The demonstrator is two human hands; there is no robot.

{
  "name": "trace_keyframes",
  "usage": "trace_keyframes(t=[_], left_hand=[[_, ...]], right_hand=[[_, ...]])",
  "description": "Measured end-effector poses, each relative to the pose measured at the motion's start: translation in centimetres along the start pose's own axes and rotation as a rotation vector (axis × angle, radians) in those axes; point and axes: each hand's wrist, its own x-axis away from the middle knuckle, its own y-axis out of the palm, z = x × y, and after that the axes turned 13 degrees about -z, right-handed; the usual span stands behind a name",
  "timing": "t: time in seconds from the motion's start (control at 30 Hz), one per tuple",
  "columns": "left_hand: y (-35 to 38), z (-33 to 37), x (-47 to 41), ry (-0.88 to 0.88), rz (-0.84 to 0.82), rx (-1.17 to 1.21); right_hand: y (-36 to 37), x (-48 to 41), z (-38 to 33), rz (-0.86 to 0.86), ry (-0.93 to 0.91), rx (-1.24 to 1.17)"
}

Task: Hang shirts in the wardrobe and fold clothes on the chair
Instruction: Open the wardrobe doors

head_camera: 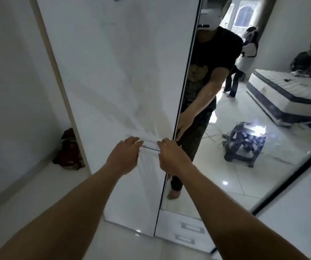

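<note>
A white glossy wardrobe door (113, 76) stands straight in front of me, shut. A thin metal bar handle (150, 148) runs across it at hand height. My left hand (125, 155) reaches to the handle's left end, fingers curled over it. My right hand (170, 155) grips the handle's right end near the door's edge. No shirts show in this view.
A mirrored door (244, 109) to the right reflects a bed, a dark basket on the tiled floor and people in the room. Two drawers (188, 233) sit below the mirror. A dark red bundle of cloth (69, 149) lies in the gap left of the wardrobe.
</note>
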Motion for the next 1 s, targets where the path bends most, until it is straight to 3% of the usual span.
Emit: trace_keyframes(t=[0.13,0.23,0.43,0.67,0.87,1.0], left_hand=[[1.6,-0.9,-1.3,0.036,-0.060,-0.033],[2.0,-0.9,-1.9,0.048,-0.079,-0.056],[2.2,0.5,-2.5,-0.109,-0.162,0.033],[1.7,0.5,1.2,-0.123,-0.137,0.093],[0.3,-0.4,6.2,-0.105,-0.186,0.135],[-1.0,-0.8,10.2,-0.126,-0.248,0.110]], right_hand=[[1.6,-1.9,0.5,-0.050,-0.009,0.031],[1.9,-2.3,0.5,0.004,-0.021,0.051],[2.0,-1.8,0.2,-0.006,-0.046,0.092],[1.9,1.6,-3.3,-0.049,-0.039,0.132],[-0.1,7.0,-6.4,-0.153,-0.162,0.108],[-3.4,10.3,-8.1,0.072,-0.321,0.050]])
